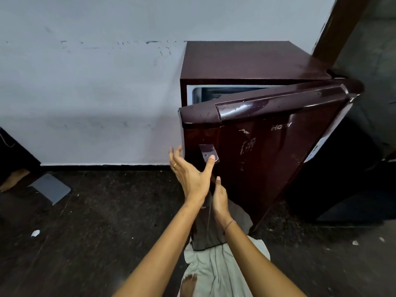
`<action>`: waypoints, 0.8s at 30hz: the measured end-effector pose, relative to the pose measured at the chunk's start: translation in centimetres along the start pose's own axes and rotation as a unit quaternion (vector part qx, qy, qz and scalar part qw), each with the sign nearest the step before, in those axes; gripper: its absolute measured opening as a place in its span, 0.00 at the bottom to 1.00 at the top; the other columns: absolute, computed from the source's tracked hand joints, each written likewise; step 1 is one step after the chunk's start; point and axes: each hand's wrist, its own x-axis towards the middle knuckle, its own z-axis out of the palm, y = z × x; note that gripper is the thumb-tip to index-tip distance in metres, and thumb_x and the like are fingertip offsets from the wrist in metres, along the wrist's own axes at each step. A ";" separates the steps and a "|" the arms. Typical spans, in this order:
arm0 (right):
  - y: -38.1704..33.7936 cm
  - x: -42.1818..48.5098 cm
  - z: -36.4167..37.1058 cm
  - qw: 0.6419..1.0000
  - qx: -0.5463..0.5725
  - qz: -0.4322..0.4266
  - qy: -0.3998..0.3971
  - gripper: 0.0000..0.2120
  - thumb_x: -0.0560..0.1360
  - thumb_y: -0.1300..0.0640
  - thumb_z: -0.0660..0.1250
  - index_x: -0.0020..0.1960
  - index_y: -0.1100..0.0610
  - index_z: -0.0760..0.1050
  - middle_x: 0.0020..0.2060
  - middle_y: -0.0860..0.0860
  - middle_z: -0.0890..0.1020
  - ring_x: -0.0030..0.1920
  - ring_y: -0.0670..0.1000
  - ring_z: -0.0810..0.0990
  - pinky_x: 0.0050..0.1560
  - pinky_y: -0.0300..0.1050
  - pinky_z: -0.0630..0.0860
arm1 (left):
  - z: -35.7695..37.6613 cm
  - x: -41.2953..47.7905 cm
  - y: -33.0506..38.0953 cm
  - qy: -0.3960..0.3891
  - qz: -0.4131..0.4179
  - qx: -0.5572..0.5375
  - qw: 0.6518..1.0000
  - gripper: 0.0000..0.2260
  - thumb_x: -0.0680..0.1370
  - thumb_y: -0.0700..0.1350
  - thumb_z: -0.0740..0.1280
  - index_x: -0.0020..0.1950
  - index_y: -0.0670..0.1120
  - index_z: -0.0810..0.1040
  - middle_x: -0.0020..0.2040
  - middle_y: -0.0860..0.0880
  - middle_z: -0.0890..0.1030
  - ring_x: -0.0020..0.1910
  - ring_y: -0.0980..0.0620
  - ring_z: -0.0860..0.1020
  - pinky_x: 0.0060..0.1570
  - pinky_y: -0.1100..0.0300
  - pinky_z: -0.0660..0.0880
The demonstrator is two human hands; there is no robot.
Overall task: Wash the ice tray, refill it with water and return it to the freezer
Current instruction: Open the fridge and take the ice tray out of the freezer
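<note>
Progress cannot be told: no ice tray is seen, and the ajar fridge door [267,159] at centre right is touched by the left hand [190,174] and right hand [220,199], fingers straight, nothing held.

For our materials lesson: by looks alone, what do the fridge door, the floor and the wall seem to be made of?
Door: probably painted metal, in glossy maroon. It shows sharp highlights and pale chipped patches.
Floor: likely stone or terrazzo. It is dark and finely speckled, with a dull sheen.
Wall: seemingly painted plaster. It is matt pale grey, with scuffs and smudges.
</note>
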 end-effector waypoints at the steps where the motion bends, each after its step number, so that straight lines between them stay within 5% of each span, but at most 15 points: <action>1: -0.4 -1.3 -0.7 1.000 0.002 -0.021 0.010 0.36 0.75 0.32 0.50 0.69 0.58 0.70 0.66 0.54 0.75 0.67 0.52 0.71 0.70 0.53 0.67 | -0.2 -0.3 0.0 -0.026 0.015 -0.026 0.999 0.41 0.69 0.56 0.72 0.74 0.50 0.52 0.77 0.48 0.51 0.75 0.49 0.51 0.73 0.48 0.55; 4: -1.7 -5.1 -2.9 0.991 0.015 -0.118 0.055 0.17 0.82 0.49 0.52 0.62 0.55 0.73 0.57 0.46 0.75 0.61 0.46 0.73 0.62 0.40 0.68 | -1.0 -2.2 0.9 -0.101 0.053 -0.085 0.990 0.46 0.68 0.53 0.71 0.76 0.53 0.45 0.76 0.52 0.54 0.73 0.55 0.55 0.71 0.56 0.55; 7: -4.1 -8.0 -4.4 0.961 -0.029 -0.251 0.109 0.07 0.82 0.56 0.53 0.53 0.51 0.70 0.51 0.46 0.72 0.54 0.47 0.74 0.59 0.44 0.72 | -1.7 -4.0 1.4 -0.081 0.053 -0.108 0.989 0.41 0.68 0.57 0.67 0.76 0.50 0.51 0.70 0.55 0.61 0.69 0.60 0.61 0.66 0.68 0.60; 15: -9.5 -14.1 -7.3 0.855 -0.119 -0.468 0.190 0.17 0.79 0.55 0.58 0.67 0.56 0.68 0.67 0.50 0.67 0.67 0.41 0.61 0.69 0.43 0.62 | -3.5 -9.1 2.4 -0.045 0.057 -0.070 0.995 0.29 0.74 0.65 0.53 0.71 0.53 0.65 0.61 0.55 0.71 0.63 0.54 0.71 0.65 0.45 0.68; 18: -10.8 -17.0 -7.8 0.813 -0.233 -0.498 0.193 0.19 0.80 0.52 0.57 0.69 0.52 0.67 0.71 0.50 0.65 0.71 0.48 0.59 0.70 0.46 0.59 | -3.6 -11.2 2.9 -0.046 0.078 -0.065 0.994 0.27 0.74 0.65 0.49 0.70 0.56 0.68 0.54 0.65 0.70 0.57 0.64 0.72 0.63 0.46 0.70; 21: -11.1 -18.9 -8.7 0.782 -0.322 -0.482 0.228 0.17 0.80 0.48 0.56 0.68 0.48 0.69 0.71 0.49 0.66 0.72 0.53 0.57 0.69 0.53 0.60 | -3.6 -13.0 3.5 -0.068 0.105 -0.089 0.988 0.24 0.75 0.64 0.48 0.65 0.58 0.71 0.52 0.66 0.72 0.53 0.69 0.73 0.59 0.56 0.73; 24: -11.3 -20.6 -10.7 0.760 -0.353 -0.460 0.294 0.15 0.79 0.44 0.58 0.61 0.49 0.73 0.65 0.49 0.71 0.68 0.53 0.62 0.65 0.56 0.64 | -3.4 -15.0 4.7 -0.071 0.138 -0.113 0.981 0.18 0.77 0.61 0.50 0.55 0.58 0.75 0.44 0.61 0.77 0.46 0.60 0.78 0.50 0.53 0.76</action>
